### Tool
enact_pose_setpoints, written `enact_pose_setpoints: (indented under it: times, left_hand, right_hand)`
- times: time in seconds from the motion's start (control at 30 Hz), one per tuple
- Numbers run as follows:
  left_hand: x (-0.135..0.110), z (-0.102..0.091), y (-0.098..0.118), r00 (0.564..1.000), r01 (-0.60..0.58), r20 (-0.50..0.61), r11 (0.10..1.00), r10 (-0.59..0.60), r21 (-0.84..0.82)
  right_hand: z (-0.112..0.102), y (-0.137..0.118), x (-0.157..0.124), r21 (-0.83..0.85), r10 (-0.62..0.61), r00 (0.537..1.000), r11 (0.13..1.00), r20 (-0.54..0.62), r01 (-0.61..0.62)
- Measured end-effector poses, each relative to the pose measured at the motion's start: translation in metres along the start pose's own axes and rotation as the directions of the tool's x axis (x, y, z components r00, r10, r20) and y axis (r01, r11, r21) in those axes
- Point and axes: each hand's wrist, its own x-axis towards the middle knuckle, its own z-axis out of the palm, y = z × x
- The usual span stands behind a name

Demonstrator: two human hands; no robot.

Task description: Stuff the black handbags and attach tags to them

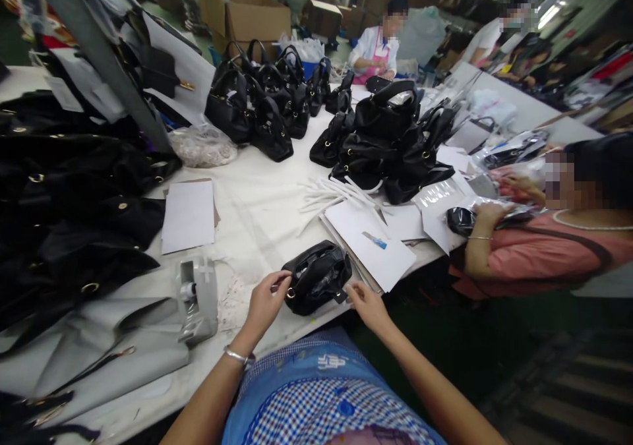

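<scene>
A small black handbag with gold rings sits at the table's front edge, its top facing up toward me. At its left end, the fingers of my left hand are pinched together by the gold ring, gripping the bag's edge. On the other side my right hand has thumb and fingertips closed at the short black tab on the bag's right end. What exactly lies between the fingertips is too small to see clearly.
White card sheets with a blue cutter lie beyond the bag, near white tubes. A grey tape dispenser stands left. Finished-looking black handbags are piled behind. A person in a coral top works at right.
</scene>
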Motion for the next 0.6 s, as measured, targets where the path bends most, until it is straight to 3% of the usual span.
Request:
enact_pose_setpoints:
  times: [0.07,0.13,0.2,0.27,0.3,0.37,0.43,0.6]
  left_hand:
    - [0.027,0.000,0.011,0.991,-0.094,0.101,0.994,0.088,0.057]
    - [0.058,0.008,0.022,0.935,-0.175,0.326,0.981,0.141,0.077]
    - [0.087,0.022,0.032,0.799,-0.200,0.587,0.978,0.129,0.057]
    - [0.108,0.039,0.040,0.622,-0.187,0.778,0.981,0.087,0.040]
    - [0.115,0.047,0.043,0.542,-0.183,0.837,0.983,0.072,0.034]
    - [0.123,0.063,0.046,0.433,-0.192,0.899,0.981,0.069,0.017]
    - [0.124,0.078,0.046,0.407,-0.228,0.908,0.974,0.102,-0.008]
    - [0.114,0.114,0.031,0.521,-0.279,0.844,0.960,0.124,0.031]
  right_hand:
    - [0.016,0.005,0.001,0.061,0.114,0.993,0.991,0.041,-0.116]
    - [0.026,0.004,0.006,0.068,0.177,0.982,0.981,0.058,-0.181]
    - [0.030,0.003,0.011,0.056,0.190,0.980,0.980,0.049,-0.193]
    - [0.031,0.006,0.014,0.037,0.160,0.986,0.986,0.041,-0.161]
    - [0.032,0.008,0.014,0.033,0.139,0.990,0.990,0.036,-0.140]
    - [0.033,0.012,0.012,0.042,0.108,0.994,0.993,0.009,-0.109]
    - [0.037,0.014,0.010,0.070,0.103,0.994,0.992,-0.027,-0.101]
    - [0.050,0.004,0.010,0.164,0.079,0.990,0.985,-0.116,-0.059]
